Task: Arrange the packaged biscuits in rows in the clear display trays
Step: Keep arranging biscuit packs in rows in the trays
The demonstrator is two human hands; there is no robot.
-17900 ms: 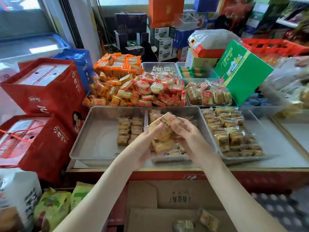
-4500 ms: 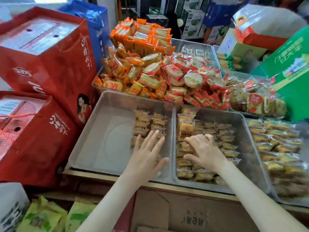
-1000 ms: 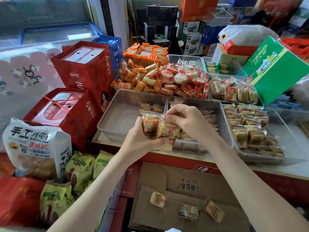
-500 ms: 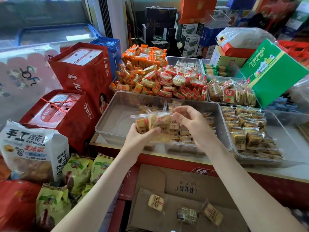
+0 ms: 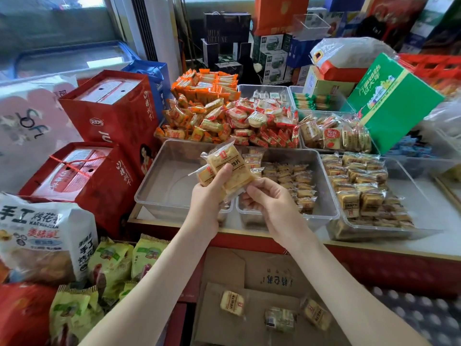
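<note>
Here, in the head view, the left hand grips a small bundle of packaged biscuits, thumb across the front, held above where the left tray and the middle tray meet. The right hand, just beside it, pinches the bundle's lower wrapper edge with curled fingers. Rows of biscuits lie in the middle tray, and three loose packets lie on cardboard below.
</note>
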